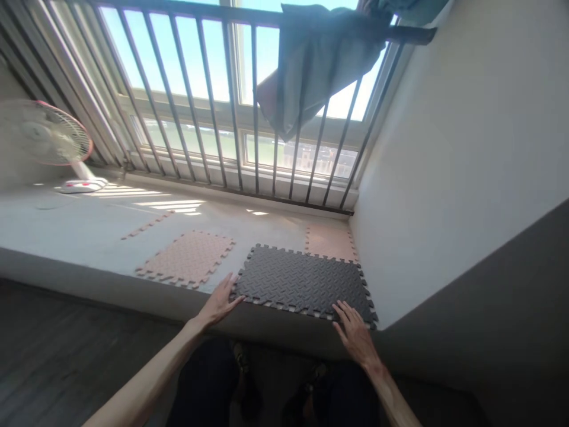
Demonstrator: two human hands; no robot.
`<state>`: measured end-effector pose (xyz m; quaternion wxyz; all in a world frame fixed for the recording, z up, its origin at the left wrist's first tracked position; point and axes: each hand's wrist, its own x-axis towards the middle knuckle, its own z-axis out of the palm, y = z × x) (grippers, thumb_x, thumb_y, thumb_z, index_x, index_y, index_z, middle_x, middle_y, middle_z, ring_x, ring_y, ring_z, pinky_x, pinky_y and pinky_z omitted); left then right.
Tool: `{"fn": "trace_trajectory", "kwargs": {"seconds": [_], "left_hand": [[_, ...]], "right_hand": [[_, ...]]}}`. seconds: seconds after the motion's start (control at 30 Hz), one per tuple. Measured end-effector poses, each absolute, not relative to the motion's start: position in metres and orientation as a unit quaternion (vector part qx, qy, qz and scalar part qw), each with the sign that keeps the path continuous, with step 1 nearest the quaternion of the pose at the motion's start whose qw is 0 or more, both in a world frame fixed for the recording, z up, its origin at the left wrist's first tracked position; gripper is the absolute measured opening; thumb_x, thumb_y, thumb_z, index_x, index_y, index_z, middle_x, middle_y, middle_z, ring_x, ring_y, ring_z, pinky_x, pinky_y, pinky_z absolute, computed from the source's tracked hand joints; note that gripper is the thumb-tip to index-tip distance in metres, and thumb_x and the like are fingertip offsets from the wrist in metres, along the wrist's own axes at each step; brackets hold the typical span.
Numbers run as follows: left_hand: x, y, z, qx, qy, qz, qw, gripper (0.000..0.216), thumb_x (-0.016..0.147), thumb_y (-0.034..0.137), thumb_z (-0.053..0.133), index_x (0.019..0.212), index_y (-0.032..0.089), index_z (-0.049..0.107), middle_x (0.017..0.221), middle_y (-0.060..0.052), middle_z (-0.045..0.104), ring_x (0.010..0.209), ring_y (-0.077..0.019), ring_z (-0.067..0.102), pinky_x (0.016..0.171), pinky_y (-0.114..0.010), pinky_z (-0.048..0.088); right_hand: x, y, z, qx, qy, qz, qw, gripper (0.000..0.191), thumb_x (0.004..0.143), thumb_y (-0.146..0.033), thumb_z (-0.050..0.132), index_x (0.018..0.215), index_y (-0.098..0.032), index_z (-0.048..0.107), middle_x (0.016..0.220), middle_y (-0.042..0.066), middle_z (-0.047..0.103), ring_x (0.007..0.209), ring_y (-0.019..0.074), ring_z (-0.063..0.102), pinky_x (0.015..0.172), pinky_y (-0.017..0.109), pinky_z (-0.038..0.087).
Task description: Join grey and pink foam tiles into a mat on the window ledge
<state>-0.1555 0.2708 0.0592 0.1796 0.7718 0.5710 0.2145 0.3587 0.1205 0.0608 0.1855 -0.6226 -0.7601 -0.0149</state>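
Dark grey interlocking foam mats (302, 279) with a raised tread pattern lie flat along the front edge of a pale window ledge, close to the right wall. At their left edge rests my left hand (220, 301), fingers stretched and thumb apart. My right hand (353, 332) lies with spread fingers on the front right part of the dark mats. Behind them, in the corner, is a pink foam mat (331, 242). Another pink foam mat (189, 258) sits to the left, apart from the dark ones. Neither hand grips anything.
A narrow pink edging strip (149, 225) lies farther left on the ledge (89, 225). At the far left stands a white and pink fan (57, 139). Metal railing bars (240, 148) cross the window, with a grey cloth (311, 65) draped over the top rail. A white wall (457, 148) bounds the right side.
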Motion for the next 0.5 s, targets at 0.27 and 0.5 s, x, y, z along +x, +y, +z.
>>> {"fn": "trace_trajectory", "kwargs": {"seconds": [0.27, 0.5], "left_hand": [[-0.276, 0.281, 0.067, 0.512, 0.817, 0.263, 0.042, 0.077, 0.1, 0.055, 0.039, 0.157, 0.004, 0.048, 0.159, -0.033, 0.048, 0.153, -0.0472, 0.04, 0.126, -0.062, 0.035], [-0.336, 0.322, 0.085, 0.4, 0.872, 0.269, 0.078, 0.089, 0.096, 0.054, 0.045, 0.164, -0.002, 0.033, 0.169, -0.039, 0.035, 0.162, -0.0503, 0.028, 0.127, -0.068, 0.03]], "right_hand": [[0.323, 0.049, 0.049, -0.601, -0.753, 0.037, 0.264, 0.034, 0.11, -0.041, 0.054, 0.136, -0.036, 0.075, 0.133, 0.006, 0.081, 0.123, 0.0251, 0.079, 0.104, 0.04, 0.07], [0.333, 0.06, 0.043, -0.587, -0.766, 0.046, 0.257, 0.033, 0.107, -0.041, 0.056, 0.133, -0.038, 0.077, 0.124, 0.005, 0.084, 0.115, 0.0251, 0.083, 0.096, 0.036, 0.073]]}}
